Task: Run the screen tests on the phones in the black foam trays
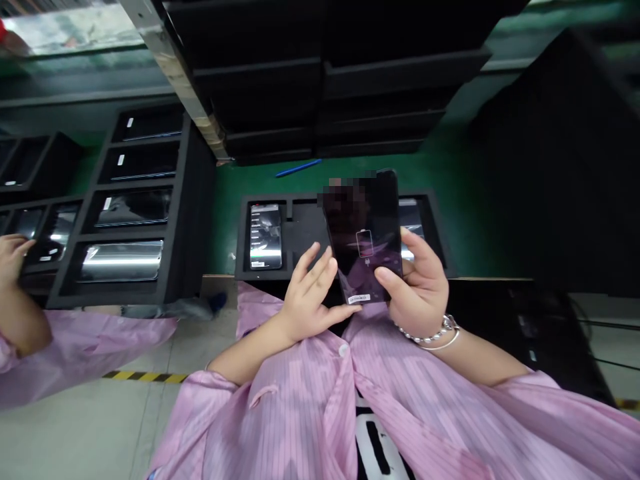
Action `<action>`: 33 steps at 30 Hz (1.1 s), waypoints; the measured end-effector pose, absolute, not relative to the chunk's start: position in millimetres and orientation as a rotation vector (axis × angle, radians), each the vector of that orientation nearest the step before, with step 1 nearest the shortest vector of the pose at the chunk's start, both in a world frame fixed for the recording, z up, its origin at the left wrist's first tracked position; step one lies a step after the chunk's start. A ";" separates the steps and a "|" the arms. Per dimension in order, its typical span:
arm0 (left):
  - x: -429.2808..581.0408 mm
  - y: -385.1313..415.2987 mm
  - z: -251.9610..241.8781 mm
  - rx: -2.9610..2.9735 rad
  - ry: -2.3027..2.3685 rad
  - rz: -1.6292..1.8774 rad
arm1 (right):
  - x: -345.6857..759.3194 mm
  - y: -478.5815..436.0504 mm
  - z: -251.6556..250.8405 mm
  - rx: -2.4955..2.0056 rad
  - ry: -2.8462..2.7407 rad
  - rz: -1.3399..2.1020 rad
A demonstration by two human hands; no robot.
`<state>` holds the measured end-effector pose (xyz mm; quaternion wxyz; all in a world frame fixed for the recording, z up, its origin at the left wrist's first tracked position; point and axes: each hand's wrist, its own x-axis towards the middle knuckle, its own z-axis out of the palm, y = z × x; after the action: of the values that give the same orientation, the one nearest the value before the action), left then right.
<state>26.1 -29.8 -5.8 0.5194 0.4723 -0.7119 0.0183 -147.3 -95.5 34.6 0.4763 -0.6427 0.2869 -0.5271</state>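
I hold a black smartphone (364, 233) upright in front of me, its dark screen showing a battery icon and a small white label near the bottom edge. My right hand (423, 283) grips its right side and lower edge, thumb across the glass. My left hand (313, 293) has its fingers spread, the thumb touching the phone's bottom left corner and the fingertips resting by its left edge. Behind the phone lies a black foam tray (300, 220) with one phone (265, 235) lit in its left slot.
A taller black tray stack (175, 200) on the left holds several phones. A co-worker's hand (13, 257) and pink sleeve reach in at far left. Stacked black trays (350, 100) fill the back of the green bench, where a blue pen (299, 168) lies.
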 end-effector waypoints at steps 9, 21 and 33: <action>28.5 -30.5 1.3 1.135 -1.729 0.031 | -145.6 -94.3 33.4 -1.463 0.741 -1.262; 31.3 -11.4 -5.4 1.134 -1.520 -0.725 | -140.7 -88.8 22.1 -1.393 0.822 -0.968; 148.3 91.1 68.1 1.241 -0.480 -0.586 | -130.7 -79.9 -4.6 -1.632 0.390 -0.507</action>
<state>148.3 91.1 68.1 0.7473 0.5671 -0.2195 -0.2678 -130.7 -79.9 -4.6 0.6398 -0.7156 0.1710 -0.2221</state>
